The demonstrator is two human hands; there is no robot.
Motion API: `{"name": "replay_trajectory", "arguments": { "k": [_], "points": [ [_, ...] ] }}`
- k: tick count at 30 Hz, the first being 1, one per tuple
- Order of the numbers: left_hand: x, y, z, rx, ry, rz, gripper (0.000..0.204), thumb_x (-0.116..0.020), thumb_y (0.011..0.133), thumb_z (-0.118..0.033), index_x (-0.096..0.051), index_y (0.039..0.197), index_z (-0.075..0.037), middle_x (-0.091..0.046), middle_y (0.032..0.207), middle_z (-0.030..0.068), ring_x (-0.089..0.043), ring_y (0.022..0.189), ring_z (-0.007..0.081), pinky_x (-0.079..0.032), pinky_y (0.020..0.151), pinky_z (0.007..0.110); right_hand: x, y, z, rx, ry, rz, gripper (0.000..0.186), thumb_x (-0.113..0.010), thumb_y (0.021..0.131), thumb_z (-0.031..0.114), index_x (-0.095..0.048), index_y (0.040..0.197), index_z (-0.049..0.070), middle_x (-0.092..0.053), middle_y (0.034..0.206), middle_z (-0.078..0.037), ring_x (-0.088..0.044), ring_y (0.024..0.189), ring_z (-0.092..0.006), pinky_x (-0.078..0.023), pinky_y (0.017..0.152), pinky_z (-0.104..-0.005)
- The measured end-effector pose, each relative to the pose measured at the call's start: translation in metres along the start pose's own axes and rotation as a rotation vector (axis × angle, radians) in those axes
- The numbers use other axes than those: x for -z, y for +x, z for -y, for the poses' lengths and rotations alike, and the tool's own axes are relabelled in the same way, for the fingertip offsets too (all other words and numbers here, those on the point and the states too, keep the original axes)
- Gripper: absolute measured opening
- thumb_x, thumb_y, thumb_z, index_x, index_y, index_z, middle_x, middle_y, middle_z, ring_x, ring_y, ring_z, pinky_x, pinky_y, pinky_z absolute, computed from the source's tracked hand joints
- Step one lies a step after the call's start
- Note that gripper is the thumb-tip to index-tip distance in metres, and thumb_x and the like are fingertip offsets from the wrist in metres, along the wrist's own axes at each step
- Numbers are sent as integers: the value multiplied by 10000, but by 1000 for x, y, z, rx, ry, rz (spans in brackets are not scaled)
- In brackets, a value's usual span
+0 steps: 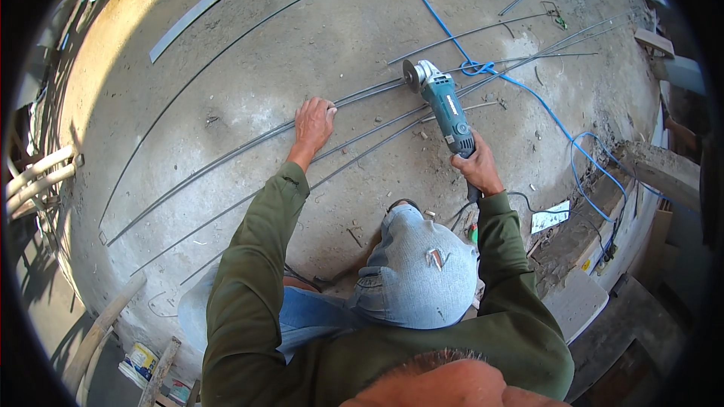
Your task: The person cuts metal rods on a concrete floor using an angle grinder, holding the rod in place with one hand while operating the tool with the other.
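Observation:
My right hand (480,166) is closed round the rear handle of a teal and black angle grinder (448,109). The grinder's dark cutting disc (412,75) is at the far end of a bundle of thin steel rods (234,152), touching or just above them; I cannot tell which. Further left, my left hand (314,125) has its fingers curled over the same bundle, holding it on the concrete floor. Two more rods (351,148) run slantwise between my hands and my knees. Whether the disc is spinning does not show.
A blue cable (547,109) crosses the floor on the right, looped over the rods. A single curved rod (197,74) and a flat grey strip (199,15) lie at the far left. Short rod offcuts are scattered near my knee (422,267). Wooden poles (105,324) stand at the lower left.

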State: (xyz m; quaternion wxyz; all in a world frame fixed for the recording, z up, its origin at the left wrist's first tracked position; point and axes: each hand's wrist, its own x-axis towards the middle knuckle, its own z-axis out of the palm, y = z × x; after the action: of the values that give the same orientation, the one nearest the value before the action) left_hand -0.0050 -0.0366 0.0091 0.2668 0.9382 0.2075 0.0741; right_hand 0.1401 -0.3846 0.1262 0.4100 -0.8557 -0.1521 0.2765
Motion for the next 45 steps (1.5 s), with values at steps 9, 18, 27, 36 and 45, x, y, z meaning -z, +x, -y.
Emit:
{"name": "replay_trajectory", "arguments": {
  "k": [9, 18, 27, 36, 45],
  "points": [
    [4, 2, -5, -13, -13, -9, 124, -629, 877, -209, -643, 928, -97, -600, 954, 90, -560, 950, 292, -424, 830, 420, -1, -1, -3, -18, -10, 2, 675, -704, 645, 142, -529, 1280, -6, -631, 968, -97, -588, 866, -183, -480, 830, -313],
    [1, 1, 1, -25, -96, -23, 122, -606, 895, -203, -614, 947, -92, -572, 960, 115, -574, 940, 325, -449, 811, 443, -1, -1, -5, -25, -15, 0, 692, -706, 639, 143, -525, 1294, 8, -642, 997, -108, -600, 903, -192, -477, 853, -320],
    [3, -1, -4, 31, -175, 3, 131, -591, 914, -197, -598, 980, -84, -564, 993, 137, -600, 895, 363, -476, 768, 469, 1, -3, 0, -5, -29, 12, 699, -709, 647, 151, -519, 1306, 13, -639, 1011, -102, -597, 919, -197, -471, 866, -317],
    [5, -3, -4, -2, -213, -46, 125, -602, 910, -161, -590, 973, -53, -563, 983, 149, -601, 877, 371, -474, 741, 454, 2, -2, 5, -26, -35, 7, 657, -712, 653, 152, -539, 1271, 12, -637, 991, -89, -590, 880, -186, -473, 844, -313],
    [12, -5, -10, 28, -206, -20, 135, -589, 916, -189, -602, 981, -71, -567, 989, 135, -597, 888, 364, -470, 769, 462, 2, -4, 3, 21, -41, -24, 656, -715, 647, 163, -539, 1260, 8, -644, 963, -104, -598, 863, -195, -478, 827, -319]
  ]
}}
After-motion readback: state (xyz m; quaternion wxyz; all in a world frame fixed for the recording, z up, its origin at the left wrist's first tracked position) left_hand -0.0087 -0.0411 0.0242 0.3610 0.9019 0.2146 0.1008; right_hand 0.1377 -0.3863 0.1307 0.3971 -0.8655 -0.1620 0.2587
